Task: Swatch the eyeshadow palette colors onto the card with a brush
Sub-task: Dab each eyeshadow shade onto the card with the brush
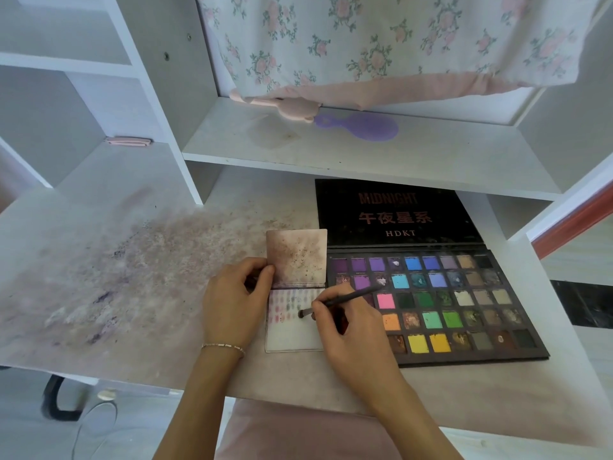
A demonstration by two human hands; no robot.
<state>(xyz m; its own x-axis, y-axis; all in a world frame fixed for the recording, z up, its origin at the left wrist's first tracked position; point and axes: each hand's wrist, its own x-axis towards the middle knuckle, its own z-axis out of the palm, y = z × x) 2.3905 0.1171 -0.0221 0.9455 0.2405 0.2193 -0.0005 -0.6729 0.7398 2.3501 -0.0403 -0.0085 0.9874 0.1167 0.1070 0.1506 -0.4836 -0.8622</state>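
Landmark: eyeshadow palette (431,303), open flat on the desk (132,277), black lid (398,212) folded back, printed "MIDNIGHT" and "HDKT".

Card (293,333) lies touching the palette's left edge. Its upper flap (296,257), stained brown and speckled, stands up from the fold. Rows of small pink, green and grey swatches cover the card's upper part; lower part bare.

Left hand (234,303): on the far side of the card from the palette, thumb and fingers pinching the flap's left edge. Thin bracelet (223,346) on the wrist.

Right hand (348,330): overlaps the palette's lower left corner and hides several pans there. Fingers curled round the brush (345,298); handle slants up over the palette's left pans, dark tip on the card among the swatches.

Surroundings: desk left of the palette is smeared with purple-pink powder residue. White shelf (331,151) above the palette's lid carries a purple hand mirror (365,126) and a pink object, partly hidden by a floral cloth (381,38) hanging down. White cubby shelving up and left of the palette, holding a small pink clip (128,141).
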